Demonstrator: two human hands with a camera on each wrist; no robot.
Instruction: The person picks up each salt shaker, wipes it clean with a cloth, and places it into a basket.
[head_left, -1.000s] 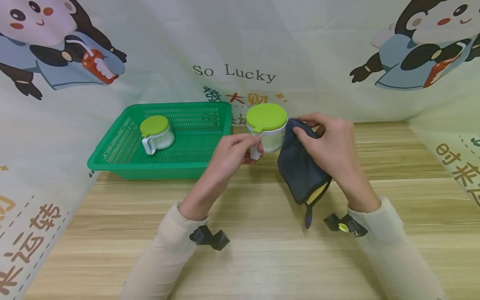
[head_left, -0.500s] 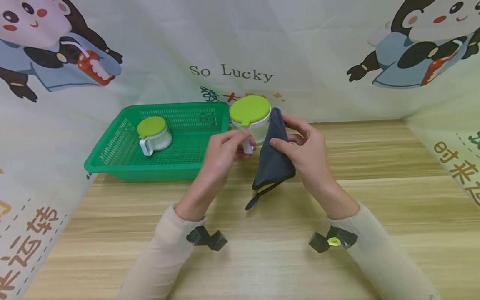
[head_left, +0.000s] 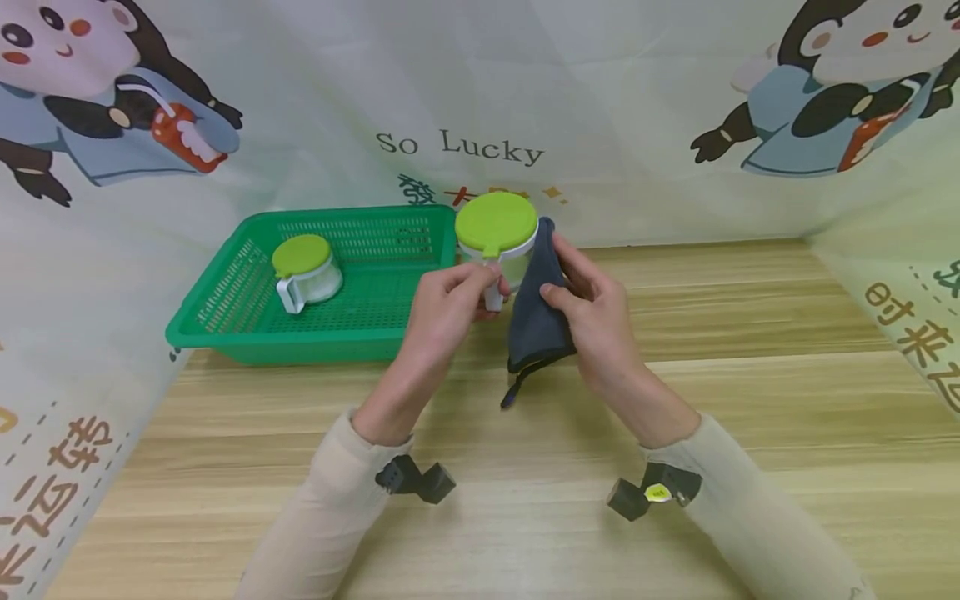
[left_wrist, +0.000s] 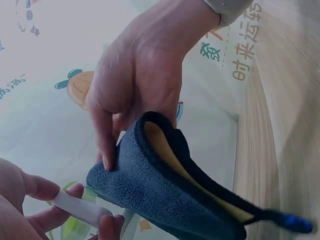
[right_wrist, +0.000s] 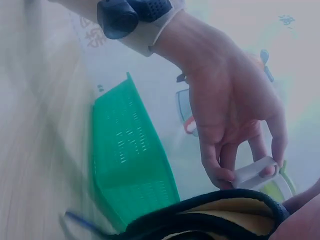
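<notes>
My left hand [head_left: 444, 312] grips the white handle [left_wrist: 82, 209] of a clear jar with a green lid [head_left: 497, 223], held up just right of the basket. In my right hand [head_left: 600, 321] is a folded dark grey-blue cloth [head_left: 538, 321] with a yellow inner side and a hanging loop. Thumb and fingers pinch it against the jar's right side, covering part of the wall. From the left wrist view, the yellow lining [left_wrist: 170, 155] shows between the folds. A second jar with a green lid and white handle [head_left: 307, 268] sits in the green basket [head_left: 315, 348].
The basket stands on a wooden table [head_left: 480, 517] at the back left. Behind it rises a printed white backdrop [head_left: 637, 100], which also runs along both sides. Small black cameras [head_left: 415, 478] are strapped on both sleeves.
Both hands have shifted left, bringing the jar nearer the basket. The cloth has swung upright and wrapped closer against the jar's right side. The jar in the basket has stayed put.
</notes>
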